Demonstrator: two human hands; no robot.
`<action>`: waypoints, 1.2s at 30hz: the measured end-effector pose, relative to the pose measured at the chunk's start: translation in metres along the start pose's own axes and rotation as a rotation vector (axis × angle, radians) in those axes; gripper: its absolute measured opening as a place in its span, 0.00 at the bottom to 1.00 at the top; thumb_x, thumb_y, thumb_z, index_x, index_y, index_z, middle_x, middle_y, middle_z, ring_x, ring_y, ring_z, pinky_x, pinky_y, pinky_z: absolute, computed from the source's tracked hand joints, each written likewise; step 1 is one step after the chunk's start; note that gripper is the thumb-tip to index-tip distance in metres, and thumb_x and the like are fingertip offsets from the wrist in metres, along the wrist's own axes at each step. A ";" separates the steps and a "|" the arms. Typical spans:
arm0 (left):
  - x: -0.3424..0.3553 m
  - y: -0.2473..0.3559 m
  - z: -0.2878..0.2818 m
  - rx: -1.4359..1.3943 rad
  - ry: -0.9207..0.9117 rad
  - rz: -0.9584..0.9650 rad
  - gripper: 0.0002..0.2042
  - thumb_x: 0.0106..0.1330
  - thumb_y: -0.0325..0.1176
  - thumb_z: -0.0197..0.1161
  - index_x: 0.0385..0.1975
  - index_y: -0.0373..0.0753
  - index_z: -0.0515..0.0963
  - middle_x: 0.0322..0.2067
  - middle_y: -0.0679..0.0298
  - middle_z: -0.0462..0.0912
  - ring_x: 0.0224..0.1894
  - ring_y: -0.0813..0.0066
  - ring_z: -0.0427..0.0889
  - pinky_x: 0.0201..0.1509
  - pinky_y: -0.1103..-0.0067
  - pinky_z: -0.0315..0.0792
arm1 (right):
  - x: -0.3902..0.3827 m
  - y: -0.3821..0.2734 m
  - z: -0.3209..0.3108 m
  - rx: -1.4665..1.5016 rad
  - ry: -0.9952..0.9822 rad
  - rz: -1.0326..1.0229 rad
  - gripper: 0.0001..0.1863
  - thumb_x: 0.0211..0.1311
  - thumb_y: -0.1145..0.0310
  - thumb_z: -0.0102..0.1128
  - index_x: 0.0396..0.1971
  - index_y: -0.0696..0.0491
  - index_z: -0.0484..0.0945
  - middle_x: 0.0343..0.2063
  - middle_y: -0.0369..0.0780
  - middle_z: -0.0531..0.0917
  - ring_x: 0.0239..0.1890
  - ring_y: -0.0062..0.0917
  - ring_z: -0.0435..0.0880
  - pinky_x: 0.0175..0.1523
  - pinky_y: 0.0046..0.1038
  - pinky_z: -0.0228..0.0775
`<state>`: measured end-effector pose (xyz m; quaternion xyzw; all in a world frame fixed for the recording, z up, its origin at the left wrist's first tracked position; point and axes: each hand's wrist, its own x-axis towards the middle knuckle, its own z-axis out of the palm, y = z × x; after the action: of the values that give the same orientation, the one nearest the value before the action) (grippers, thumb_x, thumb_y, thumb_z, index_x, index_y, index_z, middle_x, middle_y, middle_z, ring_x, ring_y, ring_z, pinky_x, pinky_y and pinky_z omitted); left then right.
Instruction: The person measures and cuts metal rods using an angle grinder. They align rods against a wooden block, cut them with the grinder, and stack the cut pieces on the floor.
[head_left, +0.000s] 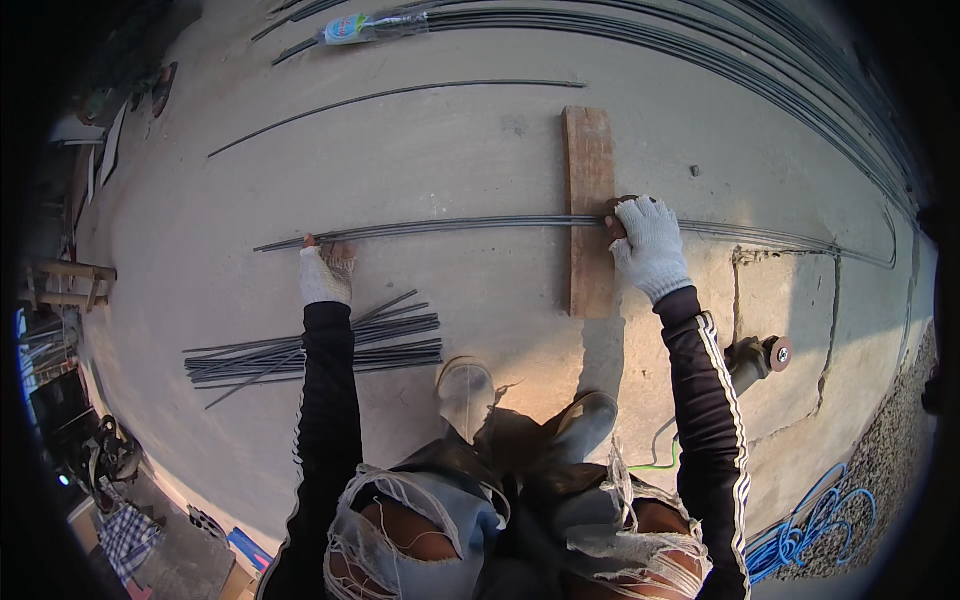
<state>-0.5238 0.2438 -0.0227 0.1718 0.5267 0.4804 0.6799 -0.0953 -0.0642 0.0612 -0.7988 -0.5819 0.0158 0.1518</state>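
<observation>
Several long thin steel rods [470,222] lie together across a wooden plank [588,270]. Near their left ends my left hand [327,270], in a white fingerless glove, is closed around them. My right hand [645,235], gloved the same way, grips the rods at the plank's right edge, its fingers curled over them. To the right the rods run on along the concrete, and one bends back in a hook at the far right. Below my left hand lies a loose pile of short cut rods [390,355], partly hidden by my left forearm.
An angle grinder [752,360] with a disc rests on the floor right of my right forearm. Behind the plank lie a single rod [400,92] and long rod bundles [560,20], one with a plastic bottle [345,28] over its ends. Blue cable [800,530] coils at lower right beside gravel.
</observation>
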 end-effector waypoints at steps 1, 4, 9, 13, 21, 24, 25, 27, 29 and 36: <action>0.006 -0.001 0.000 -0.055 0.001 0.076 0.13 0.75 0.44 0.63 0.52 0.48 0.74 0.53 0.55 0.81 0.51 0.59 0.82 0.51 0.63 0.79 | 0.006 -0.001 0.002 0.065 -0.044 0.010 0.08 0.65 0.66 0.63 0.39 0.53 0.78 0.41 0.45 0.79 0.44 0.45 0.79 0.49 0.44 0.71; 0.019 0.001 -0.006 -0.067 0.059 0.085 0.08 0.77 0.42 0.59 0.48 0.50 0.77 0.48 0.58 0.84 0.49 0.61 0.84 0.51 0.63 0.80 | 0.017 0.008 0.006 0.194 -0.159 0.066 0.10 0.67 0.63 0.63 0.39 0.54 0.76 0.37 0.47 0.77 0.42 0.49 0.79 0.46 0.46 0.73; 0.033 0.009 -0.023 -0.149 0.025 0.070 0.04 0.78 0.38 0.57 0.43 0.51 0.79 0.45 0.63 0.86 0.46 0.65 0.85 0.48 0.67 0.81 | 0.008 0.032 0.013 0.211 -0.132 0.030 0.09 0.69 0.64 0.62 0.39 0.54 0.77 0.34 0.49 0.79 0.40 0.51 0.80 0.44 0.47 0.72; 0.044 0.014 -0.024 -0.147 0.035 0.132 0.06 0.77 0.37 0.57 0.47 0.46 0.77 0.49 0.62 0.84 0.50 0.62 0.85 0.49 0.68 0.80 | 0.002 0.059 0.015 0.252 -0.194 0.029 0.10 0.69 0.64 0.63 0.35 0.56 0.79 0.31 0.51 0.81 0.38 0.52 0.81 0.42 0.46 0.71; 0.037 0.009 -0.021 -0.297 -0.032 0.118 0.06 0.78 0.37 0.57 0.43 0.45 0.79 0.48 0.62 0.84 0.49 0.62 0.86 0.48 0.66 0.81 | -0.003 0.078 0.030 0.475 -0.224 0.236 0.11 0.69 0.63 0.67 0.36 0.57 0.85 0.31 0.47 0.84 0.35 0.37 0.84 0.45 0.34 0.73; 0.037 0.012 -0.021 -0.283 -0.076 0.110 0.05 0.78 0.37 0.57 0.41 0.47 0.79 0.48 0.63 0.84 0.47 0.63 0.86 0.44 0.67 0.79 | -0.003 0.085 0.030 0.436 -0.248 0.239 0.10 0.68 0.64 0.67 0.36 0.57 0.85 0.30 0.45 0.84 0.34 0.35 0.82 0.44 0.33 0.73; 0.038 0.013 -0.020 -0.285 -0.108 0.111 0.05 0.77 0.37 0.57 0.41 0.47 0.79 0.48 0.63 0.84 0.47 0.63 0.86 0.43 0.67 0.79 | -0.003 0.087 0.030 0.422 -0.250 0.245 0.10 0.69 0.64 0.67 0.36 0.57 0.85 0.29 0.45 0.84 0.33 0.34 0.82 0.44 0.33 0.72; 0.037 0.013 -0.018 -0.289 -0.073 0.114 0.05 0.77 0.38 0.57 0.41 0.47 0.79 0.48 0.63 0.84 0.48 0.63 0.85 0.43 0.68 0.78 | -0.004 0.090 0.031 0.424 -0.254 0.228 0.10 0.69 0.65 0.67 0.35 0.56 0.85 0.28 0.44 0.83 0.33 0.32 0.81 0.44 0.32 0.72; 0.035 0.013 -0.016 -0.287 -0.043 0.119 0.06 0.77 0.38 0.57 0.41 0.48 0.79 0.48 0.62 0.84 0.48 0.63 0.85 0.44 0.68 0.78 | -0.006 0.093 0.029 0.463 -0.243 0.238 0.10 0.69 0.65 0.66 0.35 0.56 0.85 0.27 0.43 0.82 0.32 0.30 0.80 0.43 0.32 0.71; 0.037 0.012 -0.012 -0.273 -0.026 0.149 0.05 0.76 0.38 0.58 0.39 0.48 0.78 0.47 0.63 0.84 0.47 0.64 0.84 0.45 0.69 0.77 | -0.010 0.106 0.025 0.473 -0.260 0.203 0.09 0.69 0.65 0.67 0.36 0.57 0.85 0.27 0.42 0.83 0.32 0.26 0.79 0.43 0.30 0.70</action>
<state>-0.5408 0.2773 -0.0390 0.1227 0.4333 0.5944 0.6663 -0.0059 -0.0976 0.0082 -0.7867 -0.4938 0.2685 0.2553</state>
